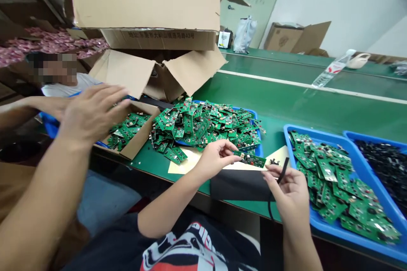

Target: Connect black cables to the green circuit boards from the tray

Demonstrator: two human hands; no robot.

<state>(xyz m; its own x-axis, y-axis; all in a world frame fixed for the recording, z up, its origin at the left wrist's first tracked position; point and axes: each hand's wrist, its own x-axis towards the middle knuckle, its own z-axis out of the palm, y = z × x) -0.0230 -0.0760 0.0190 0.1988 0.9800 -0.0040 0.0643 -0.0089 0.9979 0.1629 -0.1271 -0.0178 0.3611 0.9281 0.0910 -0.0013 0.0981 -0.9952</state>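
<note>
Left of the fingers, a loose heap of small green circuit boards (205, 123) spills past the rim of its blue plastic tray (259, 149); a nudge from the left hand (213, 159) could bring more sliding down. Between both hands hangs one slim rectangular green circuit board (254, 160), which might slip, since the grip on its left end looks light. At the right-hand fingers, a thin black flexible strip (283, 171) dangles below and could snag the board.

The left hand angles inward, its thumb and curled fingers pinching the board. The right hand (290, 182) turns palm inward, fingers bent around the strip; whether its thumb touches the board is unclear.
</note>
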